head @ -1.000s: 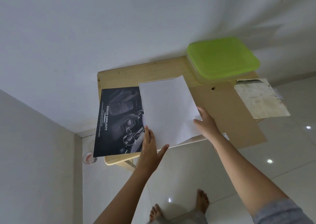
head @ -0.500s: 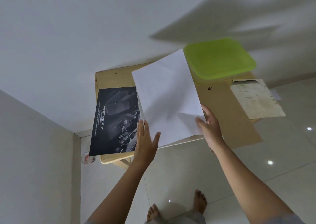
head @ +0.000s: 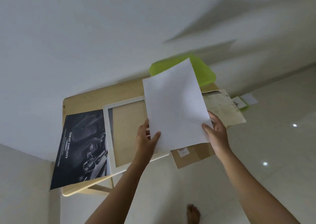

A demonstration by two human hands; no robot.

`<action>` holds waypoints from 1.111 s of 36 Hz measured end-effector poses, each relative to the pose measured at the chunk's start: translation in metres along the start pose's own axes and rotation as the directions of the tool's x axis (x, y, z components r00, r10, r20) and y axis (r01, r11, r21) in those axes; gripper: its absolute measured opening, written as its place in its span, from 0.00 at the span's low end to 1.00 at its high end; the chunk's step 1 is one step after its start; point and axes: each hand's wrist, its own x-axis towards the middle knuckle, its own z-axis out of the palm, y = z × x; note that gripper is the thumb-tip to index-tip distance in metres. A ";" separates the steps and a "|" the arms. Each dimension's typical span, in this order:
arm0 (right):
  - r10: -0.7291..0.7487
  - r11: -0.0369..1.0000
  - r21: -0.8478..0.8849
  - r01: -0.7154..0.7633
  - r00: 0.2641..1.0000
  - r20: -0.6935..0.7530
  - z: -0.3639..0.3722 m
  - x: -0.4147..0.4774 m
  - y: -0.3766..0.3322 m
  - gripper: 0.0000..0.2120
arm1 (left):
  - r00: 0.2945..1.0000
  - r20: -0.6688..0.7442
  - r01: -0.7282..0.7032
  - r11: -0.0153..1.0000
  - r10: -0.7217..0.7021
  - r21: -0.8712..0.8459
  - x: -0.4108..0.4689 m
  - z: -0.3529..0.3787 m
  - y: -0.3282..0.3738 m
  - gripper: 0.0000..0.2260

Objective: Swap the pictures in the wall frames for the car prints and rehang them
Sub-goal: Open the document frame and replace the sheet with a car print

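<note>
The left grip [head: 147,138] pinches the lower left edge of a white sheet [head: 174,104], thumb on top. The right grip [head: 216,133] pinches its lower right corner. The sheet hangs tilted above the table [head: 85,100]. Below lies a white frame [head: 109,138]; just left of it, the dark car print [head: 82,148] overhangs the table's near edge.

Light wooden table [head: 82,102] bearing: dark car print [head: 82,148] at left, overhanging the near edge; white frame [head: 109,138] flat, touching the print's right side; brown cardboard panel [head: 191,157] near right, overhanging; stained cream sheet [head: 222,109] right; green lidded box [head: 205,71] far right.
</note>
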 end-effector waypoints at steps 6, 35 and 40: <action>0.104 0.969 -0.211 -0.127 0.988 -0.119 -0.089 0.027 0.014 0.20 | 0.990 0.126 0.062 0.998 -0.058 -0.029 -0.005 0.097 0.013 0.29; 0.096 0.529 -0.847 -0.056 0.995 -0.006 -0.212 0.174 0.061 0.18 | 0.987 0.162 -0.078 0.863 -0.005 0.499 0.049 0.269 0.026 0.24; 0.075 0.544 -0.821 0.176 0.964 0.257 -0.185 0.174 0.070 0.23 | 0.905 0.413 -0.381 0.629 0.104 0.678 0.068 0.275 0.027 0.27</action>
